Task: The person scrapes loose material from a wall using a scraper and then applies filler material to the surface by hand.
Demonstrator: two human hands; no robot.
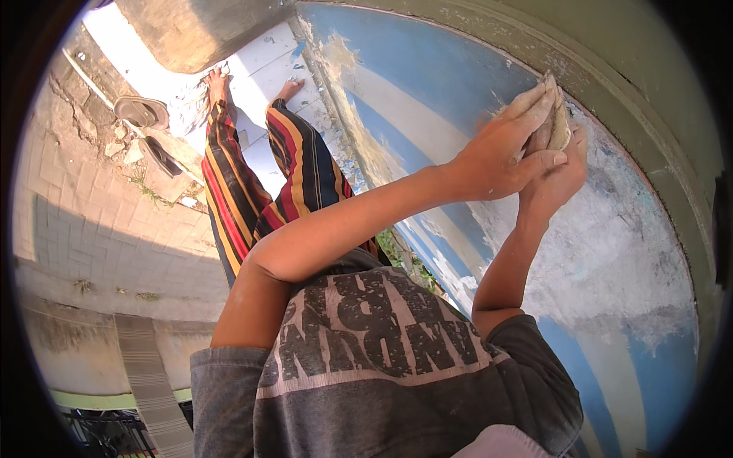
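Observation:
Both my hands are raised together before the painted wall (412,51), near its upper edge. Between them is a pale, flat, dust-coated piece (561,126), largely covered by fingers; its exact kind cannot be told. My left hand (504,151) reaches across from the left, fingers along one side of the piece and thumb near its lower end. My right hand (558,177) grips from the other side and below. Whitish dust coats the fingers. Blue paint with pale stripes covers parts of the wall, and a rough grey-white bare patch (601,240) spreads behind and below my hands.
An olive raised border (647,131) frames the wall. Blue paint flakes lie on the white tiled floor (269,51) by my bare feet. A crumpled whitish sheet or sack (192,109) lies beside one foot. Two sandals (142,113) (160,156) rest near a ledge beside brick paving (86,206).

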